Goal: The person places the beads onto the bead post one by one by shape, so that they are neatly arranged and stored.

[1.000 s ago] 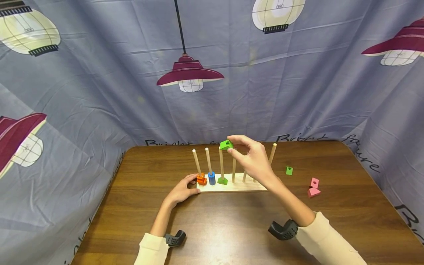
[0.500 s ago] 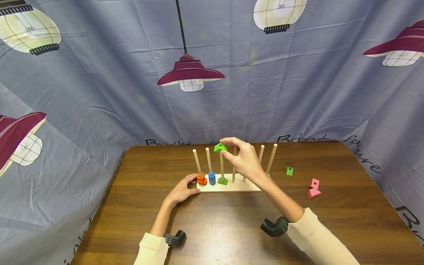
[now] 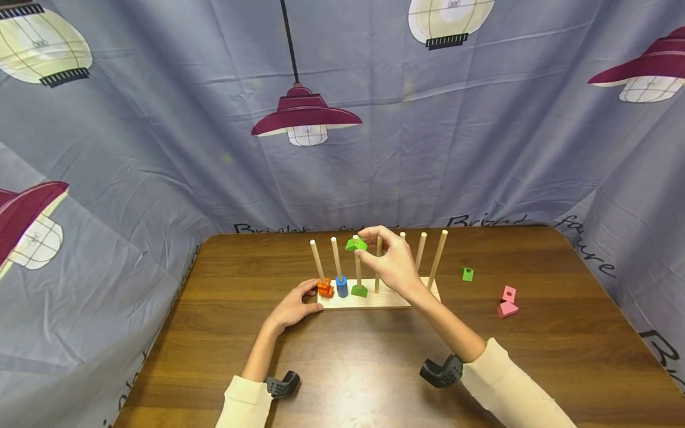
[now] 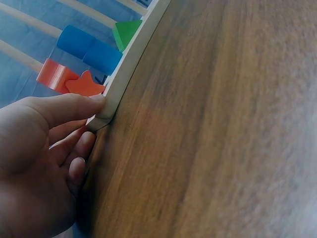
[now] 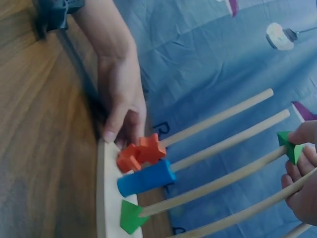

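Note:
My right hand [image 3: 395,263] pinches a green triangular block [image 3: 355,245] between thumb and fingers. The block sits around the top of the third peg from the left, whose tip shows through its hole. Another green triangular block [image 5: 131,217] lies at the foot of that same peg. My left hand [image 3: 291,307] grips the left end of the wooden peg board [image 3: 396,301], thumb on the front edge and fingers around the end. Close by it, orange star blocks [image 4: 84,84] are stacked on the first peg, and blue cylinders [image 4: 102,56] on the second.
To the right of the board, a loose green block [image 3: 468,274] lies on the wooden table [image 3: 342,368]. Further right are two pink blocks [image 3: 508,308], close together. The remaining pegs [image 3: 437,260] stand upright beside my right hand. A patterned grey-blue curtain [image 3: 332,178] hangs behind the table.
My right hand has moved left and slightly down with the green block, from above the third peg onto its tip. The left hand has stayed on the board's end.

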Demonstrator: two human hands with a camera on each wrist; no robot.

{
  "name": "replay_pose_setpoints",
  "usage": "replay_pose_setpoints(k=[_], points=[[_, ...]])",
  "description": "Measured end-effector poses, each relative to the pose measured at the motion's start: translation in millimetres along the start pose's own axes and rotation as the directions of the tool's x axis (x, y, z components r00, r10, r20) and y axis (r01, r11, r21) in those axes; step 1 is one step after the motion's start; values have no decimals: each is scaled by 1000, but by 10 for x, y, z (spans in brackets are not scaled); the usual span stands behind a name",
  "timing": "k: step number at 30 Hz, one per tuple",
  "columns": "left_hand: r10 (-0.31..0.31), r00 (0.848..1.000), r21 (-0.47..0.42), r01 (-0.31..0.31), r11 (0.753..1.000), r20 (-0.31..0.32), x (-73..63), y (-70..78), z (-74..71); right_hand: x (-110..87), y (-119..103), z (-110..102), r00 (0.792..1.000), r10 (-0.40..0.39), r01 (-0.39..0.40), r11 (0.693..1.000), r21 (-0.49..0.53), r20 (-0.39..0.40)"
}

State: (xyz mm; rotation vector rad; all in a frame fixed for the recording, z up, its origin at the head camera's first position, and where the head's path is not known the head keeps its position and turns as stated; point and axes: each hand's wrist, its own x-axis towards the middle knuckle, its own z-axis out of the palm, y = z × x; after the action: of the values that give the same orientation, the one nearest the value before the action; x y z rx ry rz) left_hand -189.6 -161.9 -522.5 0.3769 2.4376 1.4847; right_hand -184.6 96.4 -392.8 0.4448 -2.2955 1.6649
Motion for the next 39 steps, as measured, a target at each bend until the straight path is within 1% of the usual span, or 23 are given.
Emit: replay_pose_setpoints(k=[3, 7, 9, 11, 14, 18, 22, 26, 29, 32, 35, 39], points=[[-7, 1000, 2, 7, 1000, 5, 10, -4, -6, -18, 41, 35, 1000, 19, -18, 996, 91, -10], [1, 1000, 10, -1, 1000, 10, 13, -10, -8, -77, 170, 91, 997, 74, -74, 985, 158, 3], [11, 1000, 25, -11, 1000, 9, 13, -14, -10, -131, 285, 132, 994, 108, -109, 982, 153, 12], [23, 1000, 40, -23, 999, 2, 15, -12, -16, -195, 402, 176, 989, 148, -149, 981, 123, 17], [24, 1000, 59, -24, 998, -3, 16, -8, -20, -295, 581, 243, 977, 211, -213, 974, 75, 32], [17, 1000, 55, -17, 998, -3, 19, -9, -16, -402, 791, 324, 951, 304, -308, 949, 71, 55], [22, 1000, 39, -21, 999, -2, 16, -12, -10, -473, 927, 378, 930, 361, -365, 929, 56, 64], [17, 1000, 18, -17, 1000, 6, 3, -3, -15, -505, 981, 405, 922, 381, -385, 922, 48, 64], [9, 1000, 12, -9, 1000, 10, 1, 1, -20, -511, 989, 412, 921, 384, -387, 920, 55, 63], [5, 1000, 18, -5, 1000, 7, 0, 3, -20, -523, 1002, 411, 925, 376, -379, 924, 51, 62], [5, 1000, 24, -5, 1000, 6, 3, 2, -18, -562, 1014, 381, 934, 351, -355, 932, 68, 63], [19, 1000, 37, -19, 999, 2, 8, -3, -17, -663, 1002, 261, 945, 318, -325, 939, 110, 75]])
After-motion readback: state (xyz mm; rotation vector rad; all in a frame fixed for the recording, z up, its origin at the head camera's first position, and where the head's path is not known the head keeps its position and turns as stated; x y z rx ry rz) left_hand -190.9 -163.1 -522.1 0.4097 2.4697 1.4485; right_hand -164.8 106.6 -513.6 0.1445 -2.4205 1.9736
